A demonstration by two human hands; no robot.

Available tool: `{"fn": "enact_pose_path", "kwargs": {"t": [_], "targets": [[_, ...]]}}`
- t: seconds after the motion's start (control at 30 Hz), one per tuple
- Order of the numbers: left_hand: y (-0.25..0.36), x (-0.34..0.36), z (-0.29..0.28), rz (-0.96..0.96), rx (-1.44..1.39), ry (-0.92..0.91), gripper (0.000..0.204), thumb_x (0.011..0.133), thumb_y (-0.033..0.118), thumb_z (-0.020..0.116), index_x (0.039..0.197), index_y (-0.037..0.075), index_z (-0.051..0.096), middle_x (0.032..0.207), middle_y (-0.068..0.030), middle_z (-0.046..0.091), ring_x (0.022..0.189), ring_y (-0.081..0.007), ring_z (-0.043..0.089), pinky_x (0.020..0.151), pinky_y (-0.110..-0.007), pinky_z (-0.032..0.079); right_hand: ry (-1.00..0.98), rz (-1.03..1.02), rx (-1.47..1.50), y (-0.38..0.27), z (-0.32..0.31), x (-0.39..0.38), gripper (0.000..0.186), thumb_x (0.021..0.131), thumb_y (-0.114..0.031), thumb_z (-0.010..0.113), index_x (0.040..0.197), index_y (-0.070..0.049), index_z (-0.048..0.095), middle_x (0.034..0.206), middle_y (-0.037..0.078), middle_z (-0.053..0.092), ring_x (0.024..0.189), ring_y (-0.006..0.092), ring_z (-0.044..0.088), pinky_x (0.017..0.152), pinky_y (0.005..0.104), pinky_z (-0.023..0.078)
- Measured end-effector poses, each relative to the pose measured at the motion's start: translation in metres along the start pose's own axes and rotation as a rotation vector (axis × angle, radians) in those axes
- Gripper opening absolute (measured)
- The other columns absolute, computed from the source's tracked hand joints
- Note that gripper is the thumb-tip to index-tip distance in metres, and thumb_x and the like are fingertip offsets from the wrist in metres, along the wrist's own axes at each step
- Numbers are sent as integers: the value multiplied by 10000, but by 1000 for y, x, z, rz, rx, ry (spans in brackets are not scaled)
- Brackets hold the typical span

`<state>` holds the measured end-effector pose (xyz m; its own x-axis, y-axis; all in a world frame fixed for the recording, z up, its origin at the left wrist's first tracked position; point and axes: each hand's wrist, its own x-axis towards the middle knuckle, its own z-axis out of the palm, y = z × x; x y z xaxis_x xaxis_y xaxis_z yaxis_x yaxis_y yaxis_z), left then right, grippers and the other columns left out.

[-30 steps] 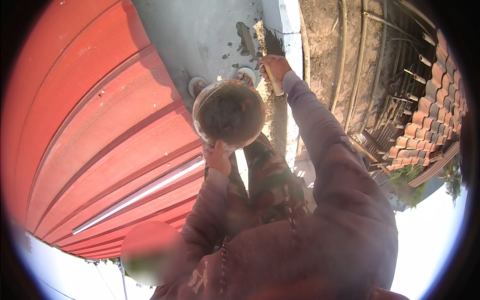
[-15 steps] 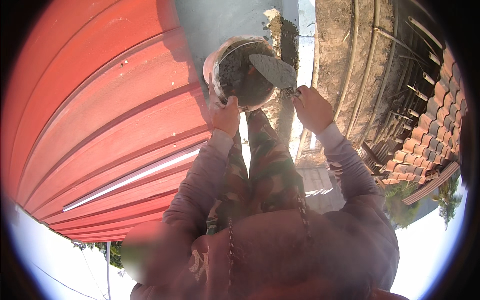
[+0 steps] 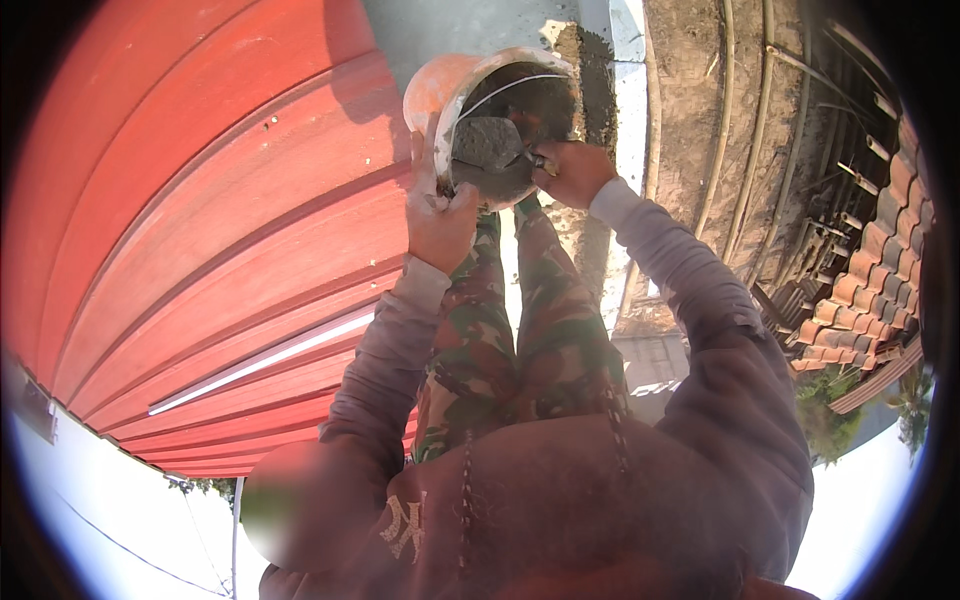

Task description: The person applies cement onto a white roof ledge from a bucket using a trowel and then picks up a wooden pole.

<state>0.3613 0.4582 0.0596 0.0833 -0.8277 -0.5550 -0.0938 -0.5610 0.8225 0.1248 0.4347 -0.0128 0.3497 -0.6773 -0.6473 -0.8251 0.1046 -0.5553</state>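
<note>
A mortar-smeared, pale orange bucket (image 3: 425, 92) is tilted toward the right in front of my legs. My left hand (image 3: 440, 230) is closed on its near left rim. My right hand (image 3: 577, 174) is wrapped round the handle of a trowel (image 3: 486, 142) at the bucket's right side. The trowel's grey, mortar-coated blade lies inside the bucket's mouth, over the wet mortar (image 3: 497, 184). A thin wire handle crosses the opening. Most of the trowel's handle is hidden by my fingers.
Red ribbed metal roofing (image 3: 220, 220) fills the left side. A grey-blue surface (image 3: 460, 25) lies beyond the bucket, with a wet mortar strip (image 3: 598, 80) to its right. Farther right are bamboo poles (image 3: 715, 130) against a rough brown surface and a clay tile roof (image 3: 865, 285).
The trowel has moved left and down from the bucket's right rim into its mouth, my right hand going with it. The bucket has tipped more toward the right.
</note>
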Motion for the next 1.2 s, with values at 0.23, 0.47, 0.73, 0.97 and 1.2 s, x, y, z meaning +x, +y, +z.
{"fn": "enact_pose_path", "kwargs": {"t": [0.23, 0.47, 0.73, 0.97, 1.2], "targets": [[-14, 1, -30, -77, -397, 80, 542, 894, -58, 534, 1424, 18, 454, 1196, -78, 629, 1043, -161, 632, 852, -329, 577, 175, -35, 200, -6, -4, -10, 273, 852, -232, 696, 1087, -96, 715, 960, 165, 726, 916, 371, 702, 800, 447, 551], [-27, -8, -70, -66, -390, 319, 315, 897, -41, 550, 1206, 7, 517, 1199, -102, 558, 1079, -212, 634, 862, -410, 629, 75, -198, 387, -54, -6, -9, 264, 867, -206, 712, 1090, -66, 698, 829, 146, 664, 752, 290, 646, 724, 412, 519], [-34, -39, -108, 48, 47, 445, 218, 896, -73, 524, 1072, 2, 628, 1295, -123, 496, 1171, -249, 538, 1011, -326, 444, -271, 373, 1500, 42, 4, -2, 229, 969, -214, 629, 1034, 2, 672, 756, 74, 630, 612, 146, 590, 546, 297, 512], [-28, -58, -116, 342, 741, 282, 236, 850, -104, 510, 1009, 4, 647, 1290, -159, 491, 1171, -286, 554, 997, -381, 478, 299, 598, 1112, 24, -134, -88, 222, 964, -218, 681, 1019, -4, 672, 731, 42, 624, 559, 124, 551, 503, 275, 483], [57, -58, -56, 96, -346, 279, 617, 849, -65, 541, 1457, 8, 471, 1148, -27, 622, 908, -89, 560, 766, -215, 463, 73, 245, 611, -65, -140, -173, 404, 988, -260, 662, 1281, 11, 602, 1029, 105, 680, 842, 180, 668, 786, 327, 542]]}}
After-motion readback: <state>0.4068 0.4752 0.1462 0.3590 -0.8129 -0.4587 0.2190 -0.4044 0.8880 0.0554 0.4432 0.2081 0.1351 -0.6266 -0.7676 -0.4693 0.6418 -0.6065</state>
